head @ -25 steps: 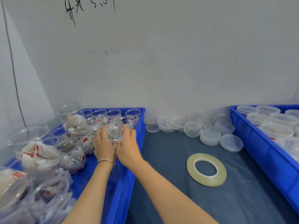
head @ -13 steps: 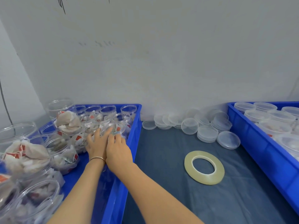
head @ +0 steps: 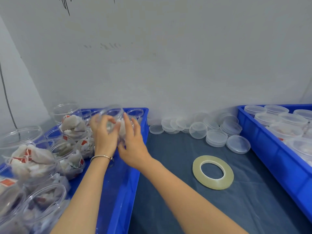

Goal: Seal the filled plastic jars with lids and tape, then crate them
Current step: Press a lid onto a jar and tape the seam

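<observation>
Clear jar [head: 112,115] gripped by both hands above blue crate [head: 128,179].

- Crate [head: 128,174] of open filled jars [head: 70,157] at my left; second crate [head: 273,159] with lidded jars [head: 270,115] at my right.
- Tape roll [head: 213,172] flat on the table [head: 177,191] between the crates.
- Loose lids [head: 217,137] behind the roll, along the wall [head: 168,65].
- My left hand [head: 104,134] and right hand [head: 133,146] hold a jar [head: 112,115] above the left crate.

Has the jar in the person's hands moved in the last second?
Yes. The jar has been lifted from among the others, now above the left blue crate's rim, held by left hand and right hand.
</observation>
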